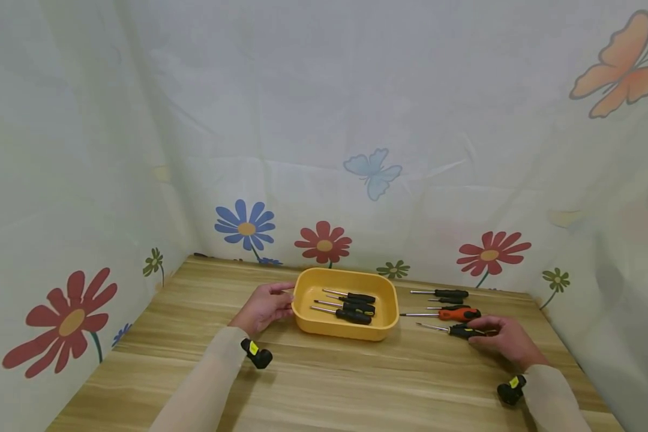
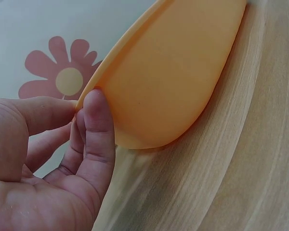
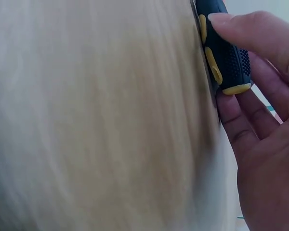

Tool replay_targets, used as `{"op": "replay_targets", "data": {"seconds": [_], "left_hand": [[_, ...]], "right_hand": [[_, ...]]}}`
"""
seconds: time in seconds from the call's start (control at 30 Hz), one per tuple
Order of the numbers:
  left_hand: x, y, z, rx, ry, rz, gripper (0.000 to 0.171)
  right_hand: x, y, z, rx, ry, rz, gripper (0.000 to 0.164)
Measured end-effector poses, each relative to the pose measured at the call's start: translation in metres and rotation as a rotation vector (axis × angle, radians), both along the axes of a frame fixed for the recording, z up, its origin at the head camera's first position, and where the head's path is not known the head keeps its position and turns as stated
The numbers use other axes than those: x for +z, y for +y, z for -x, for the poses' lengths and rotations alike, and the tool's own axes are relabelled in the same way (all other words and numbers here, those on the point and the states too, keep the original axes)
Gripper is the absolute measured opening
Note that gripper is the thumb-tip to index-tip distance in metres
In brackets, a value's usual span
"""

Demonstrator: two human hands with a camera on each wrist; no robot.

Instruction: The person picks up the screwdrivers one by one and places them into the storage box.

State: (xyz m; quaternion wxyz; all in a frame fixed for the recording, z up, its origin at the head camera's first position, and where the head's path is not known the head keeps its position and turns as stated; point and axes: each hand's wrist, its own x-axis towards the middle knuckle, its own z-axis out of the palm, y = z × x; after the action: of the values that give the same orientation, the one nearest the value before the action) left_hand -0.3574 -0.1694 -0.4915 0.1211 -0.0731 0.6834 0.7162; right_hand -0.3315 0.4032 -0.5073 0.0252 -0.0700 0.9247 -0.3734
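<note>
My left hand (image 1: 266, 307) pinches the left rim of a yellow plastic basin (image 1: 345, 329); the left wrist view shows thumb and fingertips right at the edge of its wall (image 2: 168, 72). Inside lie several black-handled screwdrivers (image 1: 356, 316), their shafts pointing left. At the right, my right hand (image 1: 502, 339) grips the handle of a black and yellow screwdriver (image 1: 459, 330), whose shaft also points left. Up close in the right wrist view, the thumb lies on this dark handle (image 3: 226, 53) with its yellow end, other fingers behind it.
Just beyond the gripped screwdriver lie an orange-handled screwdriver (image 1: 458, 314) and several black-handled ones, the farthest being a black screwdriver (image 1: 450, 293). The wooden table (image 1: 335, 384) meets a pale curtain (image 1: 302, 120) printed with flowers and butterflies at the back and sides.
</note>
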Motion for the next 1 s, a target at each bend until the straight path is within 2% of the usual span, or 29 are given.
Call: {"op": "replay_targets", "data": {"seconds": [0.17,0.43,0.63,1.0], "left_hand": [[-0.0004,0.0001,0.0002,-0.008,-0.001,-0.004,0.044],[0.0013,0.0004,-0.0016,-0.009,0.009,-0.004,0.044],[0.0028,0.0007,-0.0026,-0.006,-0.004,0.004,0.044],[0.0017,0.0001,-0.0015,-0.005,0.006,0.007,0.044]], "right_hand": [[0.0026,-0.0016,-0.0004,0.007,-0.02,-0.04,0.044],[0.0025,-0.0018,0.0003,0.041,-0.046,-0.046,0.043],[0.0028,-0.0043,-0.0004,0.012,-0.041,-0.085,0.041],[0.0056,-0.0072,-0.0032,-0.009,-0.038,-0.079,0.046]]}}
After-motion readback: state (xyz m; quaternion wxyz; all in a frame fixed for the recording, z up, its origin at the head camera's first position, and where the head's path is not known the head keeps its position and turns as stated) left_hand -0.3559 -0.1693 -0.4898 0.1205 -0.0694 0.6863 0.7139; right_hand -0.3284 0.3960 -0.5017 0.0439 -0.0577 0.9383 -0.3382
